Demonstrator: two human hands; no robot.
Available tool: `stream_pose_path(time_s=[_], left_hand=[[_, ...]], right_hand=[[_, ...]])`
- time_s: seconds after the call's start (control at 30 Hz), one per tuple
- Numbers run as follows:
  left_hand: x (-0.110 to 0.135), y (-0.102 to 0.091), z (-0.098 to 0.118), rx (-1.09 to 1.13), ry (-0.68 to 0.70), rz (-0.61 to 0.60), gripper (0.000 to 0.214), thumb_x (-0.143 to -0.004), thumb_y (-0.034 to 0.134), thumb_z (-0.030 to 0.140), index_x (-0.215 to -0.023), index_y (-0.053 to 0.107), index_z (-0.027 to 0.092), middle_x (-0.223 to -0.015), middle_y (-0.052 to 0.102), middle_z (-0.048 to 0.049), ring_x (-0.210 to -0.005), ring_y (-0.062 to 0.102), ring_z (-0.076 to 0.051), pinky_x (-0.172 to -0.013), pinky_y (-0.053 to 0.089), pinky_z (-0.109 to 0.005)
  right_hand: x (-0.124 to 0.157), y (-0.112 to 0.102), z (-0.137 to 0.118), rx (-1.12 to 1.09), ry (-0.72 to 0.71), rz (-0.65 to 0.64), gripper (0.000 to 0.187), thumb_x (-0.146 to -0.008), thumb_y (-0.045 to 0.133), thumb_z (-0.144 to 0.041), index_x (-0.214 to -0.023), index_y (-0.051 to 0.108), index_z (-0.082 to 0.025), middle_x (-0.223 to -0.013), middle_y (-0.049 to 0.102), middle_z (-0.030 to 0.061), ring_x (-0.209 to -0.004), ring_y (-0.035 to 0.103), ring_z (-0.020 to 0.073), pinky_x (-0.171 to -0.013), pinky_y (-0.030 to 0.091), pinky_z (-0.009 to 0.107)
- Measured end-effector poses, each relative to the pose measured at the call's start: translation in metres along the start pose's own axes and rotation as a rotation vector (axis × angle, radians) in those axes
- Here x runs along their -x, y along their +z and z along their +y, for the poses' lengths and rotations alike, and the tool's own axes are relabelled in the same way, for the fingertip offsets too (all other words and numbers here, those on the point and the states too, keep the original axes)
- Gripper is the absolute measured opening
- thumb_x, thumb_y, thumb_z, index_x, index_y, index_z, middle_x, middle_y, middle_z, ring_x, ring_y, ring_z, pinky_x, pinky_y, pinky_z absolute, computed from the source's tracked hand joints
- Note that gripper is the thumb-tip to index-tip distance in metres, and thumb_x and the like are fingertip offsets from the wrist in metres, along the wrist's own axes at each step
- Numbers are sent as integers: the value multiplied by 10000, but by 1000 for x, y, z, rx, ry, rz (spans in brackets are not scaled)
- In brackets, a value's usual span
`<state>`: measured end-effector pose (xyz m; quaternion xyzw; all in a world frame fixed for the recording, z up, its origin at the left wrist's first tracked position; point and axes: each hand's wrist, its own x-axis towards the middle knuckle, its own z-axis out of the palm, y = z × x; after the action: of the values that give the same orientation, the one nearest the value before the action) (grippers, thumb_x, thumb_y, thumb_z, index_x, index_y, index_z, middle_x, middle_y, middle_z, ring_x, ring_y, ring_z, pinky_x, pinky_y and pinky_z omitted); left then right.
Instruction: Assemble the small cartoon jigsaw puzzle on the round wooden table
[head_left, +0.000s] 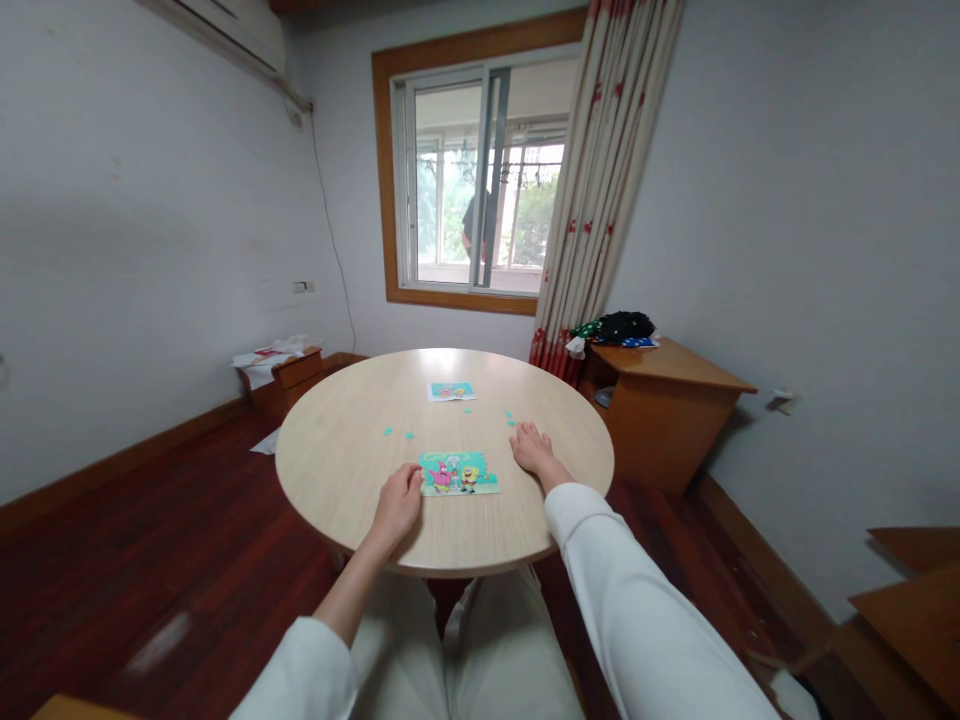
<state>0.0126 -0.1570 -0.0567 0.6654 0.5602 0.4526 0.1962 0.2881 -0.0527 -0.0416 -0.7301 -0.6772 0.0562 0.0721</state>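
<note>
A mostly assembled cartoon jigsaw puzzle (457,474) with a turquoise ground lies flat on the round table, its right edge uneven. My left hand (399,502) is at its left edge, fingers curled and closed against the border. Palm down to the right of the puzzle, my right hand (531,447) has its fingers stretched out and apart. Just beyond its fingertips is a small turquoise puzzle piece (511,423), with another piece (508,413) behind it. Whether the fingertips touch the nearer piece is too small to tell.
Loose pieces (388,432) are scattered beyond the puzzle. A picture sheet (451,391) with a similar scene lies farther back on the pale round table (337,420). A wooden cabinet (667,390) with cloths on top stands at the right. Someone (478,225) is visible through the window.
</note>
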Motion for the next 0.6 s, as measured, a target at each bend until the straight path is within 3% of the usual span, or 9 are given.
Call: stream_pose_path(time_s=[0.3,0.43,0.6], left_hand=[[-2,-2,3,149,-71,17,314,-840,378,384,-900,609,181,-943,684,-105,-897,630,-244,-839,463,-400],[-3,-1,2,190,-91,12,320,-833,384,399,-898,610,182,-952,684,-107,-904,636,-246,-841,469,-399],[-4,0,-5,250,-131,67,323,-828,390,415,-894,607,185,-936,684,-98,-884,642,-237,-813,478,-376]], right_hand=[[-28,1,1,5,-54,-5,561,-952,228,-324,-1467,226,-100,-1543,202,124,-1427,140,227,-1126,129,458],[-28,-1,0,-22,-92,62,494,-951,279,-294,-1403,375,-119,-1489,338,129,-1383,254,231,-1102,185,431],[-21,-3,-3,-50,-96,156,343,-938,375,-289,-1104,646,-161,-1258,579,122,-1188,468,215,-977,326,319]])
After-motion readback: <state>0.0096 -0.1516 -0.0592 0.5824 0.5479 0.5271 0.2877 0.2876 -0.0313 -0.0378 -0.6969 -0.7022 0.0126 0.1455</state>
